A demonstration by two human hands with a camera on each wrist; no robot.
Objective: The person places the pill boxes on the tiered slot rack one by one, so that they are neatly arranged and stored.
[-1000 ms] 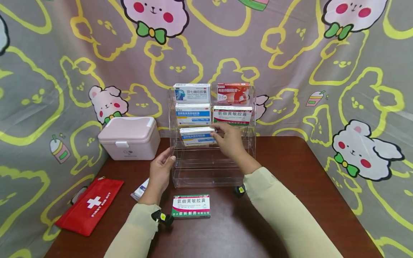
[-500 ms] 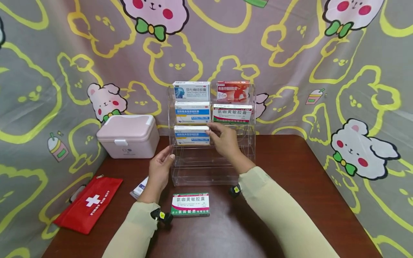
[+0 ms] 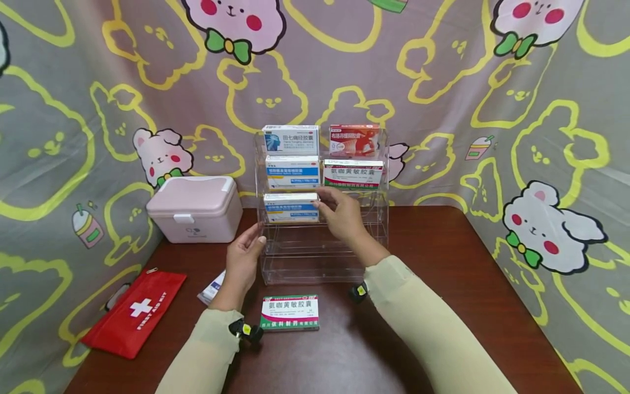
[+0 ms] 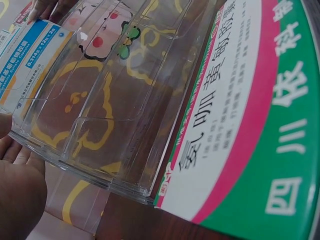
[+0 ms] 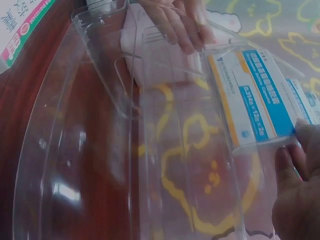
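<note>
A clear plastic display rack [image 3: 322, 271] stands on the table with medicine boxes on its upper tiers. On the third tier, left side, sits a white and blue medicine box [image 3: 291, 209]. My right hand [image 3: 340, 213] pinches this box's right end between thumb and fingers; the box's printed front shows in the right wrist view. My left hand [image 3: 243, 265] holds the rack's left edge, thumb in front and fingers behind, as the left wrist view shows. Directly above is a matching blue and white box [image 3: 292, 172].
A green, white and pink medicine box [image 3: 290, 314] lies before the rack. Another box [image 3: 213, 287] is partly hidden behind my left wrist. To the left are a pink lidded case [image 3: 194, 210] and a red first aid pouch [image 3: 135, 314]. A printed cloth surrounds the table.
The white and blue box has shifted left and straightened from its tilt into line with the tier. My right hand moved slightly left with it; the left hand stayed at the rack's edge.
</note>
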